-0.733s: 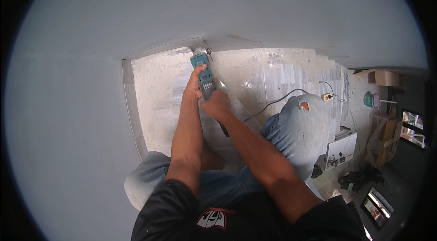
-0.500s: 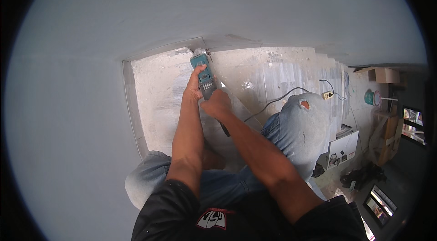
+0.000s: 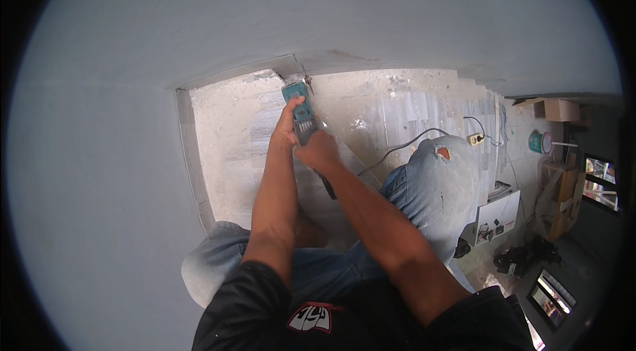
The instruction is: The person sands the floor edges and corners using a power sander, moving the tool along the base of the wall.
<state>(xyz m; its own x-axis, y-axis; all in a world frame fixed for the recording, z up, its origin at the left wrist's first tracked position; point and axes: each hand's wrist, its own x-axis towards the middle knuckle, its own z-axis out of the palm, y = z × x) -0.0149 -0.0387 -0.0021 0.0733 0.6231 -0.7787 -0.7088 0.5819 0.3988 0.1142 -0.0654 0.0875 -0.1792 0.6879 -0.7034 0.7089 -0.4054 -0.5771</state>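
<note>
Teal-and-black handheld power tool [image 3: 304, 128] in a two-handed hold

From here I see the right hand [image 3: 318, 151] curled round the tool's black rear and the left hand [image 3: 285, 127] clasping its middle, thumb on its teal front. The tool points toward twelve o'clock, near the grey baseboard [image 3: 273, 66]. Past it, at three o'clock, a black cable [image 3: 401, 147] crosses the pale floor [image 3: 354, 104]; farther out are a whitish socket block [image 3: 472, 141] and a round teal bucket [image 3: 535, 142].
</note>
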